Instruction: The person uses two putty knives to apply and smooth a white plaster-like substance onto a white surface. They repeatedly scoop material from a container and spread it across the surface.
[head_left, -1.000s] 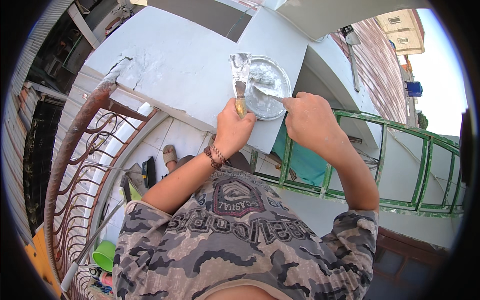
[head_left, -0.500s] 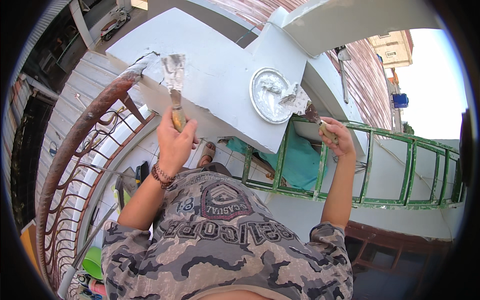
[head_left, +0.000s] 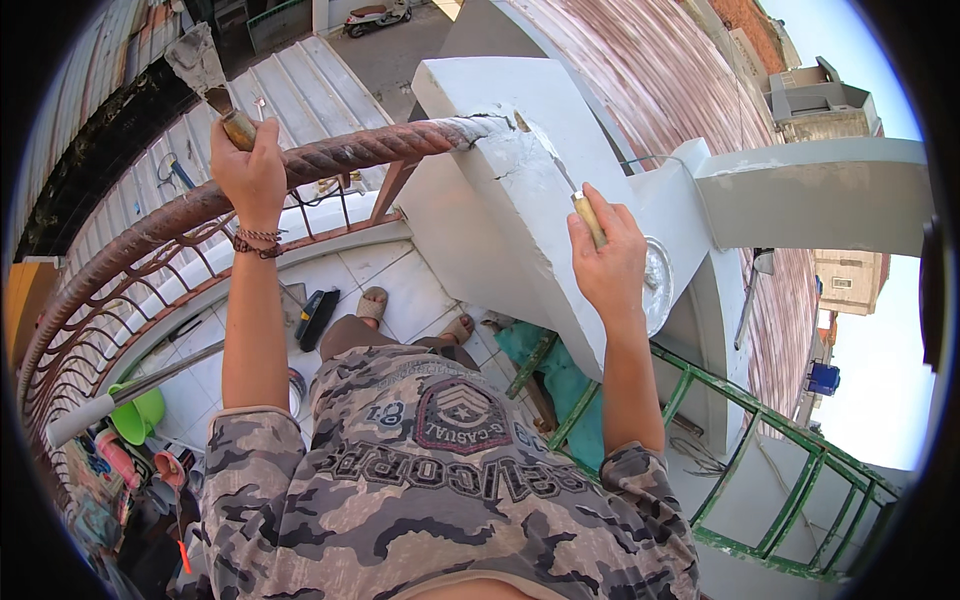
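Observation:
My left hand (head_left: 250,175) is closed round the wooden handle of a putty knife (head_left: 198,65), held up beyond the rusty handrail (head_left: 370,152); its blade is smeared with grey-white putty. In my right hand (head_left: 612,262) is a second putty knife (head_left: 588,220), whose thin blade points at the cracked corner of the white wall top (head_left: 590,130), where the handrail's end meets it. Whether the blade touches the surface I cannot tell. A round white dish of putty (head_left: 657,290) sits on the wall, partly hidden behind my right hand.
A green ladder (head_left: 770,490) stretches to the right below the wall. The curved metal railing (head_left: 90,330) bounds the left side. On the tiled floor are a broom head (head_left: 317,318), a green bowl (head_left: 138,412) and a crumpled teal cloth (head_left: 575,410).
My view has turned left. The right putty knife has left the putty dish for the cracked corner by the handrail. My left hand has swung left, out past the rail, with its knife.

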